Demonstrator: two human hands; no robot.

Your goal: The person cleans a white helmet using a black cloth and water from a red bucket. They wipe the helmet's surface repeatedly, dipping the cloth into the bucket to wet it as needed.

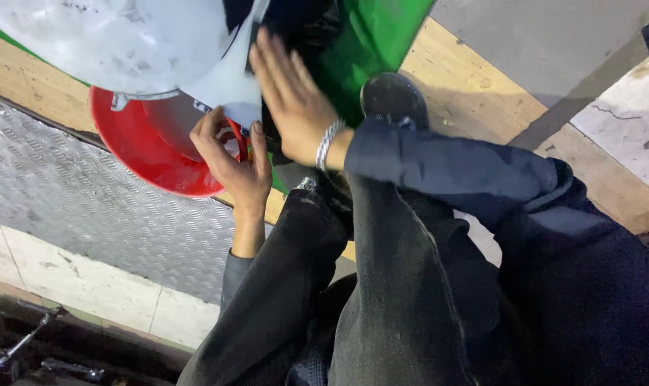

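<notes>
My right hand [296,107], a silver bracelet on its wrist, lies flat with fingers spread against a white curved panel [124,43] and the black part [303,21] beside it. Just below, my left hand [231,164] curls its fingers over the white panel's lower edge, next to a thin red cable [241,143]. A red rounded shell [145,143] sits under the white panel, behind my left hand. A green panel [374,36] lies to the right of my right hand.
My black shoe [394,100] rests on a wooden board [474,93] close to my right wrist. Ribbed metal plate [74,193] covers the floor at the left, with pale tiles [67,286] below it. My dark trouser legs [381,300] fill the lower middle.
</notes>
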